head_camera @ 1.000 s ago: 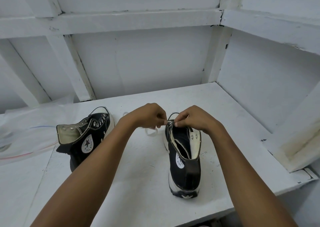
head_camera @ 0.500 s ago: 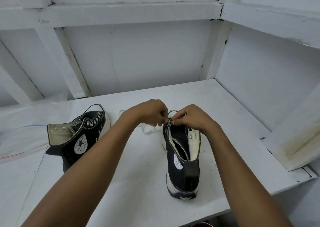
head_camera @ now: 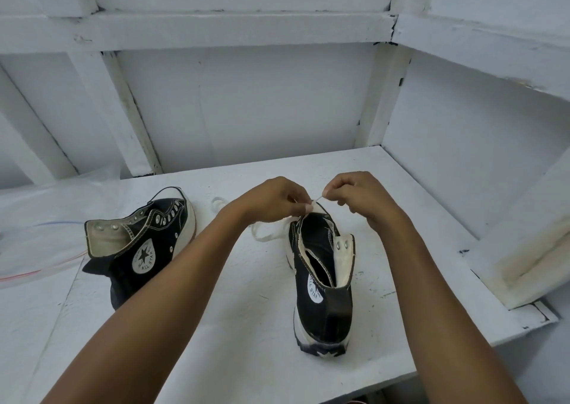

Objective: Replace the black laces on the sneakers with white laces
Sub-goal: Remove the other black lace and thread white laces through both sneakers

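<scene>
A black high-top sneaker [head_camera: 324,283] stands upright on the white shelf [head_camera: 234,336], heel toward me, with no lace in its upper eyelets. My right hand [head_camera: 357,200] pinches the tip of a white lace [head_camera: 265,231] just above the shoe's toe end. My left hand [head_camera: 274,201] pinches the shoe's front edge or the lace beside it; which one is hidden. The lace trails in loops to the left of the shoe. A second black sneaker [head_camera: 142,243] lies tilted on the left with a thin black lace [head_camera: 168,190] at its toe.
The shelf sits in a white-painted wooden alcove with a back wall and a right side wall [head_camera: 481,157]. A clear plastic bag [head_camera: 46,218] with red and blue lines lies at the left. The shelf's front edge runs just below the upright shoe.
My right hand has lifted slightly and drawn the white lace tip up and to the right. The left hand stays at the shoe's front. The camera view shifted a little.
</scene>
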`<state>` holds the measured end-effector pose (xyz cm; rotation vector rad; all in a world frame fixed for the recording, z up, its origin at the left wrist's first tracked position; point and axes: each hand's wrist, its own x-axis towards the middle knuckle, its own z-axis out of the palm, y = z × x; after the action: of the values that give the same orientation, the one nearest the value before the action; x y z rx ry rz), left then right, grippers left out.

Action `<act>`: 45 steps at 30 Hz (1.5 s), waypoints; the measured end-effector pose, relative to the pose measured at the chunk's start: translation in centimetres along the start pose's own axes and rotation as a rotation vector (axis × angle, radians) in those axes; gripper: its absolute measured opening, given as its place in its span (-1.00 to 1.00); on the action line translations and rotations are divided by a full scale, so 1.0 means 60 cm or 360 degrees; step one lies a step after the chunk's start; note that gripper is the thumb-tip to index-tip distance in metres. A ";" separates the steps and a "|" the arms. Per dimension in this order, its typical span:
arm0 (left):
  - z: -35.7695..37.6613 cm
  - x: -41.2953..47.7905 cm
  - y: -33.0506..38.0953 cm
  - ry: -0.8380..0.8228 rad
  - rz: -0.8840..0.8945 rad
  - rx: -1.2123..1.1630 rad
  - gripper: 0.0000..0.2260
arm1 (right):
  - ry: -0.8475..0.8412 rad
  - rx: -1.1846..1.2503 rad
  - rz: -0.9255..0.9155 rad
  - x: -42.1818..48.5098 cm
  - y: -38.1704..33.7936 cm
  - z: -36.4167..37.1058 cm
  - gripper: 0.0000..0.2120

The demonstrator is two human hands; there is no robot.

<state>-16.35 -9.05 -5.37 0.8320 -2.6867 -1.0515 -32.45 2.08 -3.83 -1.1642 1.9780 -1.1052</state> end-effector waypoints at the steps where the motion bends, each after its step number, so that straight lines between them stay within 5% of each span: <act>1: 0.004 0.000 0.002 0.0018 -0.0002 -0.0097 -0.89 | 0.0007 0.0038 0.0006 0.000 -0.001 -0.004 -0.87; 4: 0.007 0.002 0.011 0.0136 -0.0018 -0.0406 -0.88 | -0.0006 0.0166 0.0070 -0.005 0.002 -0.010 -0.94; 9: -0.005 0.000 0.027 0.0354 -0.0025 -0.0793 -0.92 | -0.0254 -0.0191 0.0305 -0.020 0.012 -0.002 -0.67; 17: -0.001 0.004 0.038 0.0054 -0.0016 -0.0060 -0.95 | -0.0141 0.0006 0.0456 -0.035 0.006 0.000 -0.95; 22: 0.018 0.003 0.047 -0.0051 -0.0044 0.0354 -0.91 | -0.0089 0.0098 0.0496 -0.033 0.011 0.000 -0.91; 45: 0.046 0.010 0.046 0.0132 -0.0093 0.0449 -0.86 | -0.0096 0.0215 0.0523 -0.038 0.016 -0.004 -0.86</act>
<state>-18.96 -6.08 -5.67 0.9812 -2.7932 -0.6389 -32.05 4.47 -4.39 -0.7596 1.9290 -1.0014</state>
